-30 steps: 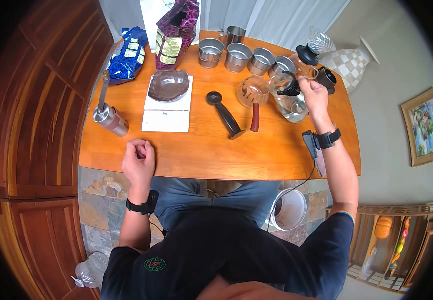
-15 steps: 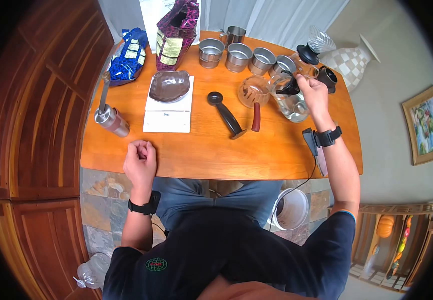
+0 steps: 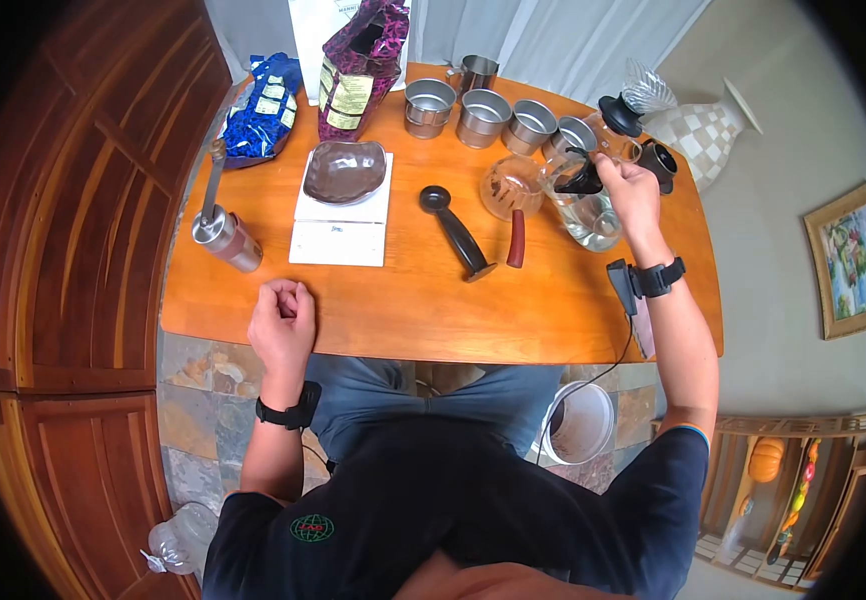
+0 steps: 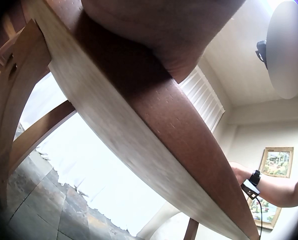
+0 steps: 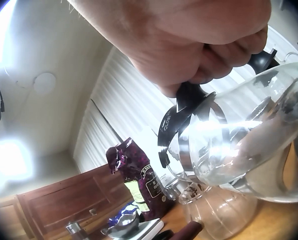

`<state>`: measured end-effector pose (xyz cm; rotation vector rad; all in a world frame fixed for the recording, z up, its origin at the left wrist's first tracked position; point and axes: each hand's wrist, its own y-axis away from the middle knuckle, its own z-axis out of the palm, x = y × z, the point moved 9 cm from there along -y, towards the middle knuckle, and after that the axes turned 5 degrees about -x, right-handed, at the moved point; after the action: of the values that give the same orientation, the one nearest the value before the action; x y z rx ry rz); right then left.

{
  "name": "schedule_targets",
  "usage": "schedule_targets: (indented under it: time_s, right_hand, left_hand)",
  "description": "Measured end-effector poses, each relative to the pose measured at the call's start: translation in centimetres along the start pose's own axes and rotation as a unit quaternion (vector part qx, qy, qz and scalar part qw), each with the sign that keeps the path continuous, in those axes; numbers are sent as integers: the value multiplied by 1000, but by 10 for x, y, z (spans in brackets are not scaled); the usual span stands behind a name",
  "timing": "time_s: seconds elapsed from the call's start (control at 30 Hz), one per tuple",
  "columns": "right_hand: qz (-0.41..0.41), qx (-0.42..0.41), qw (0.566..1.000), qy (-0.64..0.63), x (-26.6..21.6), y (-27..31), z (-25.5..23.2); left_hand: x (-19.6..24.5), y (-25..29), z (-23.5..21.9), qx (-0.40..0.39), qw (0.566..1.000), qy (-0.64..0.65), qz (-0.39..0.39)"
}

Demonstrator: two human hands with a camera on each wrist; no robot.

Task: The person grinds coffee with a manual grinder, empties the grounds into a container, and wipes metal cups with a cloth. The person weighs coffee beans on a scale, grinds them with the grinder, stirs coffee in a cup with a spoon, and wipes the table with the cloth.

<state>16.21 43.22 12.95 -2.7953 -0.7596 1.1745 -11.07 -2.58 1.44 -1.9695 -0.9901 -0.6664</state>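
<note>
My right hand (image 3: 631, 200) grips the black handle of a glass coffee pot (image 3: 591, 222) with clear water in it. In the right wrist view my curled fingers wrap the handle, and the glass pot (image 5: 254, 145) fills the right side. Just left of it on the table stands a glass vessel (image 3: 509, 188) with a dark red handle and brown residue inside; the two overlap in the right wrist view. My left hand (image 3: 283, 325) rests at the table's front edge, fingers loosely curled and holding nothing. Only its underside shows in the left wrist view.
Several metal cups (image 3: 483, 115) line the back. A black scoop (image 3: 458, 230) lies mid-table. To the left are a brown dish (image 3: 345, 172) on a white scale (image 3: 338, 240), a hand grinder (image 3: 228, 240), and purple (image 3: 348, 95) and blue (image 3: 261, 115) bags. A glass dripper (image 3: 643, 88) stands back right.
The head view shifts slightly. My right hand keeps its grip on the coffee pot in about the same place, and my left hand stays at the table edge.
</note>
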Motion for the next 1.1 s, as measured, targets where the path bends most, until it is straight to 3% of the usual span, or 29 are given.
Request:
schedule_targets:
  time_s: [0.57,0.7,0.77,0.8,0.87,1.0,1.07,1.1]
  right_hand:
    - [18,-8,998,52,-3,-3,-2]
    - [0,7,1000,21,19,-12,4]
    - [-14,18,994,-104,27,-16,5]
    - [-14,21,994,-103,31,-15,2]
    - [43,35,968,-244,21,6,-3]
    - [95,78,929,-350,46,26,-18]
    - [107,111,921,-359,33,56,-33]
    - [107,138,897,-407,40,68,-43]
  left_hand:
    - [1,0,0,0,1000,5,13]
    - [-1,0,2,-28,1000,-10,-2]
    - [-2,0,4,-29,1000,-11,-1]
    - [-3,1,3,-13,1000,2,-5]
    - [-4,1,2,2,1000,20,-5]
    - [-6,1,2,-10,999,36,-7]
    - [-9,2,3,-12,999,40,-11]
    - [-7,2,4,-9,998,59,-3]
